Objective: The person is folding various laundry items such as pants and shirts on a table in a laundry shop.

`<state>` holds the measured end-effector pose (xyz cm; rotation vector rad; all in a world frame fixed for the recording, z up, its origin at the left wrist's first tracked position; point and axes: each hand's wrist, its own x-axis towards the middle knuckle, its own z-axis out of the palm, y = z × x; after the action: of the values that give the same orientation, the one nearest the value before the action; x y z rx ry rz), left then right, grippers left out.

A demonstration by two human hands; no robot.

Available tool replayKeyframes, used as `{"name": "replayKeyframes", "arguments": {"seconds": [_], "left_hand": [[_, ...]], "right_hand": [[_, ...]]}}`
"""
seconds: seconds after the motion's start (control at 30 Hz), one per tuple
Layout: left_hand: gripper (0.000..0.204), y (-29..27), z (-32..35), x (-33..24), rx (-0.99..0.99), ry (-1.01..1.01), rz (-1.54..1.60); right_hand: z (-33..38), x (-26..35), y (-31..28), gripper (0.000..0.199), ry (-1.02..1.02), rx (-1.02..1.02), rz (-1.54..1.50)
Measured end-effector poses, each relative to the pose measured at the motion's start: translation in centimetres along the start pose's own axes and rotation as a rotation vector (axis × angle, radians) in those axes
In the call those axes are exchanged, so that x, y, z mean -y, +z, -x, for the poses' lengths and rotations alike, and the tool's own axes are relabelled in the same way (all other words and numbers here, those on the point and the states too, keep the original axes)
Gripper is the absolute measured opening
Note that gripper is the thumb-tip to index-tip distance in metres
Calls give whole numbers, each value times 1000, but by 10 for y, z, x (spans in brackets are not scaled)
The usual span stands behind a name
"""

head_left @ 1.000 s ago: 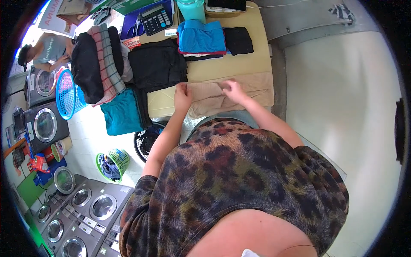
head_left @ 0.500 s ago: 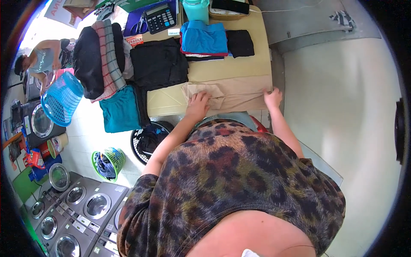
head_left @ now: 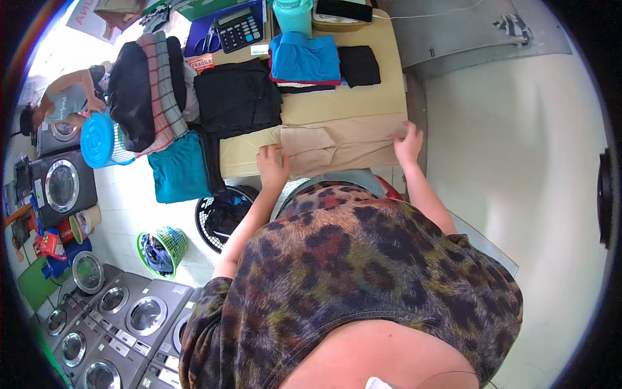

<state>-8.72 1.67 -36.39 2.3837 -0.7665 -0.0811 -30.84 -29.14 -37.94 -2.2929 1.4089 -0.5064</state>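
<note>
A beige garment (head_left: 369,141), folded into a long flat strip, lies along the near edge of the yellowish table (head_left: 311,106). Its left part is doubled over in ribbed-looking layers. By its left end is my left hand (head_left: 273,167), fingers bent and apart with the tips near the cloth's edge. At the right end my right hand (head_left: 409,146) has thumb and fingers spread with a gap between them, close to the table's right corner. Neither hand visibly holds cloth. Just beyond the strip lie folded black clothes (head_left: 236,97) and a small pile topped by a blue garment (head_left: 304,58).
Bulky folded laundry (head_left: 133,97) and a teal garment (head_left: 178,167) are stacked on the left. A calculator (head_left: 238,31), scissors (head_left: 208,44) and turquoise container (head_left: 293,14) stand at the back. Laundry baskets (head_left: 175,246) are on the floor; another person (head_left: 65,97) handles a blue basket (head_left: 103,142).
My left hand has slid left off the beige garment's folded part to its end. My right hand's fingers have opened at the right end. The other person's blue basket has turned.
</note>
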Motion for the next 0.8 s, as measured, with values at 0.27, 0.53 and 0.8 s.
{"name": "replayKeyframes", "arguments": {"seconds": [0.27,0.53,0.8], "left_hand": [[16,22,-15,-67,397,535,79],[27,75,-33,-93,538,763,-186],[18,79,-39,-95,551,591,-219]], "right_hand": [[-4,-15,-13,27,-236,282,117],[-10,2,-27,26,-273,350,204],[-20,-17,-21,20,-296,308,202]]}}
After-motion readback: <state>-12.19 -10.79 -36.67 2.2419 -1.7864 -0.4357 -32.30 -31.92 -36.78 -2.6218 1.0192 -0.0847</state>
